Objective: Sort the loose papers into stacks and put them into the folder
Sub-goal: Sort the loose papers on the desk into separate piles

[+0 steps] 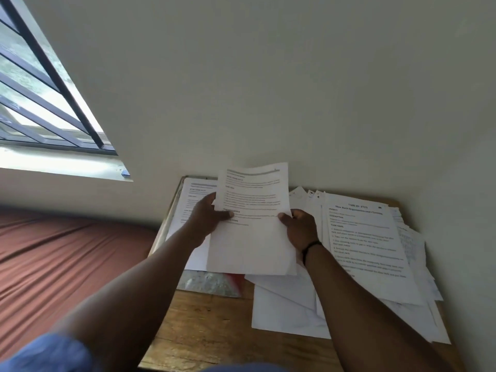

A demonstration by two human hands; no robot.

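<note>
**While one sheet is hanging in both hands, slip and scatter risks are running on either side**

While I am holding the sheet [252, 221] above the table [214, 326], my left hand [208, 220] is pinching its left edge with the thumb on top, and my right hand [299, 229] is pinching its right edge likewise. Its upper part is bowing between the two grips; in my judgement a loose pinch is risking a crease or a drop.

Beneath it to the left, a sorted stack [188, 210] is lying on what appears to be the folder [212, 283], its clear cover showing at the near edge. To the right, the loose pile [370, 253] is lying fanned and uneven, with several sheets overhanging the table's right edge. I am judging that a brush from my right forearm could be sending those off the side.

Room is running tight: the wall [268, 89] is closing the far side, touching or nearly touching the papers. Bare wood is showing only at the near left corner. A bed [67, 259] is standing just beside the left edge.
</note>
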